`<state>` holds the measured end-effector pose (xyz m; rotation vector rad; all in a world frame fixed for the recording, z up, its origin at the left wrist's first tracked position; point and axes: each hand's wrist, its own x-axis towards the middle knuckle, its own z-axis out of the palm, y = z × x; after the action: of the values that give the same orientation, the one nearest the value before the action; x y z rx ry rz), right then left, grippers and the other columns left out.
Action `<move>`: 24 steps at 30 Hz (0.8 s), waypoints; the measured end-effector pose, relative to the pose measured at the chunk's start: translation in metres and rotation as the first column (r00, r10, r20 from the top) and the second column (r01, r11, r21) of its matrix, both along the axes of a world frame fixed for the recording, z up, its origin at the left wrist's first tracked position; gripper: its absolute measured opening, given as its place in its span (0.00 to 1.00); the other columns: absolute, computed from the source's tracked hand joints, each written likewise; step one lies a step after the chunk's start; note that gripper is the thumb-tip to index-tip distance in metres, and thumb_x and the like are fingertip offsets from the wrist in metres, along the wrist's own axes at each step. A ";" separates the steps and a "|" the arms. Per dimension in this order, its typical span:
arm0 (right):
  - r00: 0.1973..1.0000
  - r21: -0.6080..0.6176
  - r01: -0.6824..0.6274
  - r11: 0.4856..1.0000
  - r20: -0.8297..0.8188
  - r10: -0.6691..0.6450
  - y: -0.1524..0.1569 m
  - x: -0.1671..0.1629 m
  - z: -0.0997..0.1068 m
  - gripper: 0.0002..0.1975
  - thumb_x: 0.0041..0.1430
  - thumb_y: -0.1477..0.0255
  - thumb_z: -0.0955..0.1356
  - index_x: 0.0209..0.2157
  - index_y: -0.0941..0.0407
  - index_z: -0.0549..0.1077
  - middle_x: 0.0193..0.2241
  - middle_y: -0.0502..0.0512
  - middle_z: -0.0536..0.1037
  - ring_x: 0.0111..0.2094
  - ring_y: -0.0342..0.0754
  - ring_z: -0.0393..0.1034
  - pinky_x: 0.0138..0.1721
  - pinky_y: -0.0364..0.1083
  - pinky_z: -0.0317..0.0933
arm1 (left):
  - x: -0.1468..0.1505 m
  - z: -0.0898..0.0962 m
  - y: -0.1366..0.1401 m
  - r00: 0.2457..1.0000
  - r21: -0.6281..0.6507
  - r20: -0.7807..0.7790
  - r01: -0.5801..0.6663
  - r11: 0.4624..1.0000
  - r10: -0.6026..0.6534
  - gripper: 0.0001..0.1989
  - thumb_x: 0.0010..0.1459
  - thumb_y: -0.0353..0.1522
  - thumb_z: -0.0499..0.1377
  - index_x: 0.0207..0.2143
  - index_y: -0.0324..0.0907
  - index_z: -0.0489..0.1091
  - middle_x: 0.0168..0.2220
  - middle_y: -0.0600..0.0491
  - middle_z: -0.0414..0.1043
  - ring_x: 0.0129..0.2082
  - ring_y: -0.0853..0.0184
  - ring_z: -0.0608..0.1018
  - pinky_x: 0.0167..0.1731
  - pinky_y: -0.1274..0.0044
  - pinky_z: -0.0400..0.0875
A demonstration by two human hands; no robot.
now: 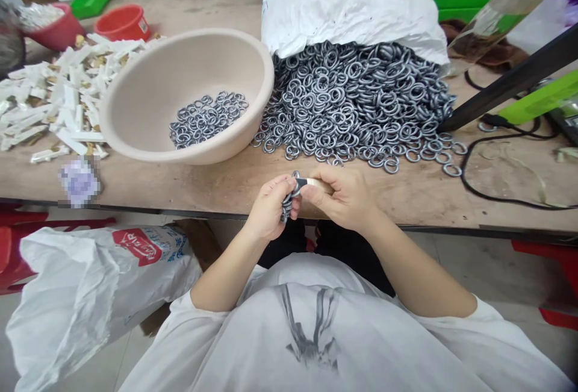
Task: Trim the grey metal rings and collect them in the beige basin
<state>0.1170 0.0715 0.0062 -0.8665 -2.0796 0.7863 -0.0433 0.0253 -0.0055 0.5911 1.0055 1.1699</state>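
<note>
Near the table's front edge, my left hand [271, 208] is closed around several grey metal rings [286, 206], which stick out between its fingers. My right hand [347, 196] grips a small tool [316, 183] with a pale handle and a dark tip. That dark tip meets a ring at my left thumb; whether it passes through the ring I cannot tell. Beyond my hands lies a large heap of similar rings [334, 103]. A beige basin [139, 85], tilted towards me, holds a smaller batch of rings [208, 120].
A white sack [352, 9] lies open behind the heap. White strips [67, 103] are piled at left near a red bowl [121, 23]. To the right are a black bar [510, 76] and a black cable [469, 178]. Another white sack [99, 271] stands below the table.
</note>
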 end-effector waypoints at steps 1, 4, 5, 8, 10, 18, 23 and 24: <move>1.000 0.029 -0.017 0.999 0.021 0.017 -0.002 -0.001 0.000 0.17 0.65 0.59 0.66 0.28 0.56 0.71 0.21 0.47 0.68 0.23 0.41 0.57 0.27 0.44 0.49 | 0.000 0.000 0.001 1.000 -0.014 -0.003 -0.009 1.000 0.009 0.11 0.52 0.37 0.62 0.25 0.41 0.64 0.16 0.60 0.62 0.14 0.76 0.64 0.14 0.83 0.59; 0.997 0.072 -0.048 0.996 0.070 0.043 -0.004 -0.001 0.000 0.18 0.66 0.60 0.66 0.26 0.55 0.70 0.21 0.48 0.69 0.24 0.42 0.58 0.28 0.44 0.49 | 0.000 0.001 0.002 0.999 -0.037 -0.021 -0.029 0.999 0.028 0.08 0.49 0.34 0.60 0.25 0.42 0.64 0.15 0.60 0.62 0.13 0.76 0.64 0.13 0.84 0.60; 0.996 0.076 -0.058 0.995 0.071 0.053 -0.005 -0.001 0.000 0.18 0.67 0.60 0.66 0.26 0.55 0.70 0.21 0.48 0.68 0.24 0.42 0.58 0.28 0.44 0.49 | 0.001 0.001 0.002 0.999 -0.038 -0.025 -0.031 0.999 0.030 0.07 0.49 0.34 0.60 0.25 0.42 0.64 0.15 0.60 0.62 0.13 0.76 0.65 0.13 0.83 0.60; 0.995 0.082 -0.088 0.993 0.056 0.084 -0.005 0.000 0.000 0.17 0.67 0.62 0.65 0.25 0.55 0.71 0.21 0.47 0.68 0.24 0.41 0.57 0.28 0.44 0.49 | 0.001 0.002 0.002 0.999 -0.040 -0.031 -0.026 0.999 0.025 0.07 0.49 0.34 0.60 0.25 0.42 0.64 0.15 0.60 0.63 0.13 0.75 0.65 0.13 0.83 0.59; 0.993 0.054 -0.108 0.993 0.052 0.106 -0.003 0.000 -0.001 0.18 0.68 0.61 0.65 0.25 0.55 0.70 0.20 0.47 0.67 0.23 0.41 0.57 0.28 0.44 0.49 | 0.001 0.002 0.000 0.999 -0.036 -0.037 -0.016 0.999 0.015 0.08 0.49 0.35 0.61 0.25 0.42 0.64 0.15 0.60 0.62 0.13 0.75 0.65 0.13 0.83 0.59; 0.968 -0.204 0.207 0.957 -0.096 -0.230 0.017 -0.001 -0.018 0.25 0.66 0.50 0.63 0.24 0.54 0.65 0.18 0.45 0.60 0.22 0.41 0.54 0.25 0.44 0.48 | 0.002 0.003 -0.004 0.996 0.035 0.064 0.058 0.998 -0.060 0.18 0.52 0.42 0.65 0.23 0.41 0.62 0.17 0.60 0.61 0.14 0.77 0.63 0.15 0.83 0.58; 0.998 -0.021 0.068 0.997 0.001 -0.068 -0.006 -0.008 -0.015 0.22 0.67 0.54 0.63 0.25 0.55 0.67 0.20 0.48 0.67 0.23 0.42 0.58 0.27 0.45 0.49 | 0.003 0.002 0.004 0.980 -0.083 0.102 -0.160 0.984 0.169 0.16 0.52 0.40 0.65 0.27 0.41 0.63 0.18 0.61 0.62 0.14 0.77 0.65 0.14 0.84 0.59; 0.998 0.014 0.049 0.999 0.038 -0.050 -0.010 -0.009 -0.014 0.22 0.67 0.54 0.64 0.24 0.55 0.67 0.20 0.49 0.68 0.23 0.42 0.58 0.27 0.45 0.49 | 0.004 0.002 0.005 0.975 -0.106 0.098 -0.187 0.977 0.198 0.16 0.51 0.40 0.66 0.27 0.41 0.63 0.18 0.62 0.62 0.14 0.77 0.65 0.13 0.84 0.59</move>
<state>0.1084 0.0612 -0.0080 -0.9291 -2.0863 0.7349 -0.0392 0.0301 -0.0037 0.3558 1.0372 1.3023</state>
